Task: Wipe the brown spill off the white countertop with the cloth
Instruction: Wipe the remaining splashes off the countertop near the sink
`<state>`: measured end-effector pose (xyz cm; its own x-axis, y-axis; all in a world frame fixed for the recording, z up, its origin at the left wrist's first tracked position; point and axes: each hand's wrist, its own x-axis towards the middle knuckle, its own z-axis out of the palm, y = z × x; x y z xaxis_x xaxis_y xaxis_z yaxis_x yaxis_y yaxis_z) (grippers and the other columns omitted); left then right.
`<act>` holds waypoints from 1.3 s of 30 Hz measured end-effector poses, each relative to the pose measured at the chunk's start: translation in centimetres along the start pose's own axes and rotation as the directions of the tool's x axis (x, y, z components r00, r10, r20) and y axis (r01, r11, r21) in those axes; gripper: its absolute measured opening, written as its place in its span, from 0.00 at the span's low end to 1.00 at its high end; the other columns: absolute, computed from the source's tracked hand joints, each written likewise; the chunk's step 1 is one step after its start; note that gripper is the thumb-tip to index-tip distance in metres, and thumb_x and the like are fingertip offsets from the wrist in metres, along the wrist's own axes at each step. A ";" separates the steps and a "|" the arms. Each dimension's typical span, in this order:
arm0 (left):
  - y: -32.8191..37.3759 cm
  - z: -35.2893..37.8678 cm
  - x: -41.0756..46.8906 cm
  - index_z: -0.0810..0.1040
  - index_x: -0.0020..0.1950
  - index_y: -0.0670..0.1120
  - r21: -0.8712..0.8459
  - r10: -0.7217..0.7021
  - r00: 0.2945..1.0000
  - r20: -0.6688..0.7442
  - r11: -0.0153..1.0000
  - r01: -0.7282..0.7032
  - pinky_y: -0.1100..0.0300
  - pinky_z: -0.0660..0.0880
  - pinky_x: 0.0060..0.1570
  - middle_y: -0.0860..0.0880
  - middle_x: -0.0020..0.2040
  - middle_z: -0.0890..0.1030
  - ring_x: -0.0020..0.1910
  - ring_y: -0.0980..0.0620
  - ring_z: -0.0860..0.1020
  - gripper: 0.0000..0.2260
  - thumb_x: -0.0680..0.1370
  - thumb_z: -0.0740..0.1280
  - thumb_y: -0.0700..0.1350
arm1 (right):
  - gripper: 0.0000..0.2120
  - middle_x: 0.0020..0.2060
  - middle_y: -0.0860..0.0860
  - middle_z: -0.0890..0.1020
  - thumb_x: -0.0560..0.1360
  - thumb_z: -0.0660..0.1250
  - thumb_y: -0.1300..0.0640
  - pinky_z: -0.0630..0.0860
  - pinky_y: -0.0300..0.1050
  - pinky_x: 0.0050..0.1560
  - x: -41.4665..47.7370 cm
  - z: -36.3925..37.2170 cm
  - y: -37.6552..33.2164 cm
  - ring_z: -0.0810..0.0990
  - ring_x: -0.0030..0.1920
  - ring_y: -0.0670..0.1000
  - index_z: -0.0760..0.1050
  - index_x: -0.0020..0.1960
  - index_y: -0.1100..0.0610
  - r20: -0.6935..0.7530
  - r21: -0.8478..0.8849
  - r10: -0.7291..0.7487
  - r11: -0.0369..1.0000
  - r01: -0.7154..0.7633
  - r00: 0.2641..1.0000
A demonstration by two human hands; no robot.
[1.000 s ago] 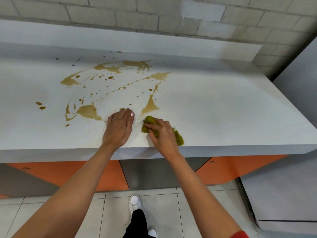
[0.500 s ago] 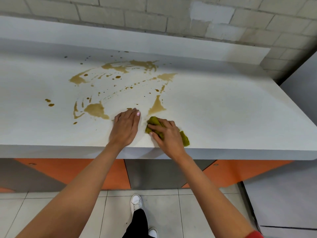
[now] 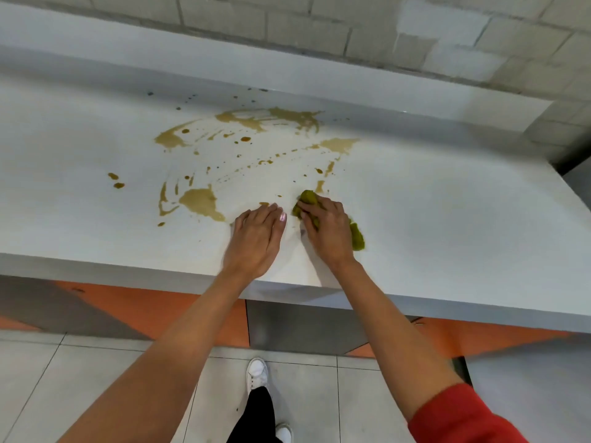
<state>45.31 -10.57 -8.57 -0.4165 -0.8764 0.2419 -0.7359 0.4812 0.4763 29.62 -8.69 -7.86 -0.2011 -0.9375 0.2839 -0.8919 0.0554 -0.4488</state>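
White desk, brown spill in blotches, streaks and specks, olive-green cloth, orange and grey cabinet panels, pale grey floor tiles with dark joints, white shoe, black trouser leg, red sleeve, beige-grey block wall

R hand grips green cloth on countertop; L hand flat beside; brown spill beyond.

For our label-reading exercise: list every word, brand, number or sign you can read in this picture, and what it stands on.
None can be read. No writing shows on the white countertop, the cloth, the brick wall, the orange cabinet fronts, the white shoe or the red sleeve.
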 end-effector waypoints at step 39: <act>0.6 -0.1 -0.3 0.70 0.68 0.46 -0.006 -0.014 0.999 -0.029 1.000 0.014 0.54 0.55 0.69 0.49 0.69 0.72 0.71 0.52 0.65 0.21 0.82 0.46 0.52 | 0.13 0.63 0.51 0.76 0.77 0.62 0.55 0.69 0.51 0.56 -2.7 -2.4 3.2 0.72 0.58 0.56 0.77 0.61 0.50 0.012 -0.032 0.020 0.999 -0.020 1.000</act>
<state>45.07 -10.02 -8.32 -0.3903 -0.8832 0.2598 -0.7387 0.4689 0.4843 26.35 -5.17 -8.02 -0.2141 -0.9404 0.2641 -0.9003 0.0851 -0.4268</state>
